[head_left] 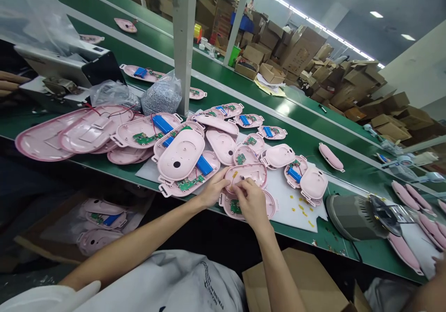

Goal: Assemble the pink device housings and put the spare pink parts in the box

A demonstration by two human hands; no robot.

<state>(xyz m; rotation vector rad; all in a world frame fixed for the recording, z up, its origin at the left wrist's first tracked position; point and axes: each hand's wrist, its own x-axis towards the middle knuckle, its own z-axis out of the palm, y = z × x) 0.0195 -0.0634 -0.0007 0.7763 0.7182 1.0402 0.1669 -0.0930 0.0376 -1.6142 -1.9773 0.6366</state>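
My left hand (213, 190) grips the left edge of a pink oval plastic shell (257, 175), its hollow inside facing up. Over that shell's inside, my right hand (250, 201) has its fingertips pinched together; whatever they hold is too small to make out. A small yellow piece (235, 175) lies inside the shell, near my fingers. Beneath my right hand is another pink shell (271, 205), fitted with a green circuit board (235, 206). Left of my hands, pink shells with blue battery packs (204, 165) are stacked, one turned face down (181, 154).
Yellow pieces (302, 207) are scattered on a white foam sheet (284, 219). To the right stands a grey rounded machine (357, 216). A metal post (184, 42) rises behind the shells, beside a bag of small metal parts (162, 96). Another person's hand (439, 268) shows far right.
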